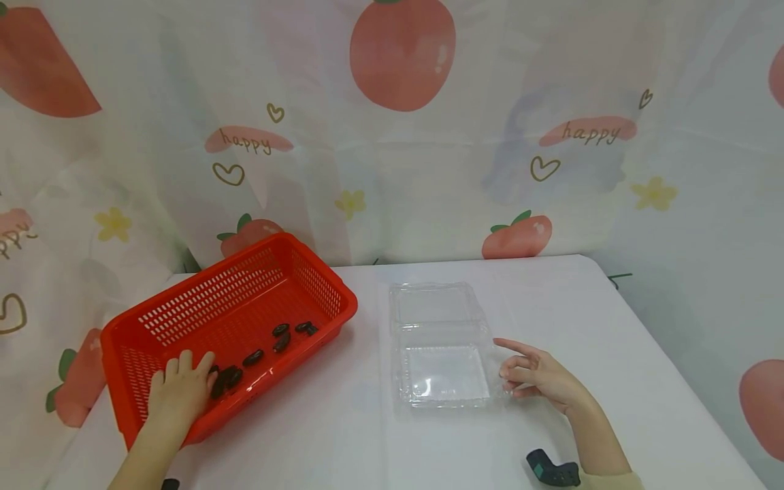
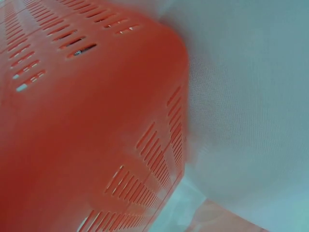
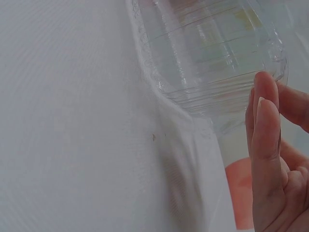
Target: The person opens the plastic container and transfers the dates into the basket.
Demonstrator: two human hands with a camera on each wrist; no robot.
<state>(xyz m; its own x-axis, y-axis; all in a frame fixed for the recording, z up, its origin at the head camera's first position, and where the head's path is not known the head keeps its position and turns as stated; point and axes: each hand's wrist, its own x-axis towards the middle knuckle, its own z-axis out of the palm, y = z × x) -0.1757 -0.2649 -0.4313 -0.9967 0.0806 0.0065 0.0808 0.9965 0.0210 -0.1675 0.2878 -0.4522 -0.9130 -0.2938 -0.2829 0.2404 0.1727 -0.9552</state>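
Note:
My left hand reaches over the near rim into the red plastic basket, fingers spread and pointing away from me. Several small, dark, glossy oval pieces lie along the basket's near side, the closest right beside my thumb. In the left wrist view the slotted outer wall of the basket fills the left side, and the hand is hidden. A clear plastic clamshell box lies unfolded on the table. Next to its right edge is my right hand, index finger extended, fingertips right at the clear rim.
The white-covered table carries everything. A dark wrist device shows beside the right sleeve. A fruit-printed curtain hangs right behind the table and along both sides.

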